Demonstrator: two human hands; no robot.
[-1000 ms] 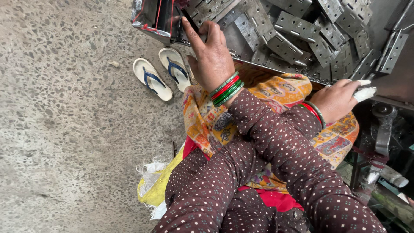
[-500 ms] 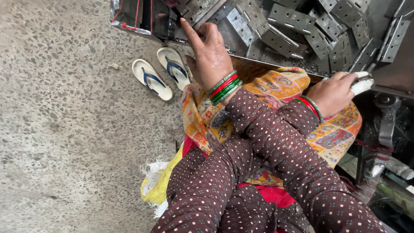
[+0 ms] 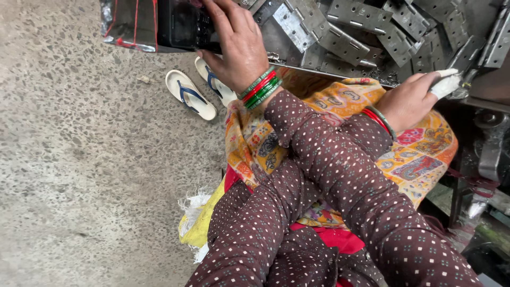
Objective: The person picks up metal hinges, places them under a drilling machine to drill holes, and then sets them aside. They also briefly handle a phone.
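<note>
Compared with the frame 0.5 s back, my left hand [image 3: 236, 45] has flattened onto the black device [image 3: 186, 26] at the top edge instead of pointing 1 finger upward, and my right hand [image 3: 411, 98] has barely shifted.

Nearest to me lie my dotted maroon sleeves and the patterned orange cloth [image 3: 340, 133] over my lap. On my right, the hand is curled shut around a small white-wrapped piece [image 3: 446, 84], which sticks out from the fist toward the right; I cannot tell what is under the wrapping.

Further out, my left fingers [image 3: 212, 21] are spread wide and pressed on the device, gripping nothing. I judge that device rigid, light and fairly smooth, best taken by its 2 long edges; its long axis seems to run left to right, though most of it is cut off by the frame.

Beyond it, on the worktop [image 3: 340, 72], sits a heap of grey steel hinges [image 3: 361, 26], stiff, heavy for their size, sharp-edged, pointing every way. On the floor to the left are 2 white sandals [image 3: 191, 95] with blue straps.
</note>
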